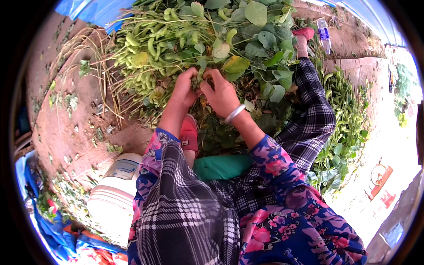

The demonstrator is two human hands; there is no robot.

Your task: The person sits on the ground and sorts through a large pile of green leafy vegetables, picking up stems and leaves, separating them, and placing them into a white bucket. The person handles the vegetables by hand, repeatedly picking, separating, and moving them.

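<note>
A large heap of pulled soybean plants lies before me, with green pods crowded on its left and broad leaves on its right. At the near edge of this heap, my left hand grips a small clump of pods and stem. Close beside it, my right hand has thumb and forefinger curled at the same clump. The fingertips partly hide what they pinch. A silver bangle circles my right wrist.
A white plastic bucket stands at lower left. Bare stalks lie on the ground left of the heap. More soybean plants lie beyond my right leg. A plastic bottle rests near my right foot; blue sheeting hangs behind.
</note>
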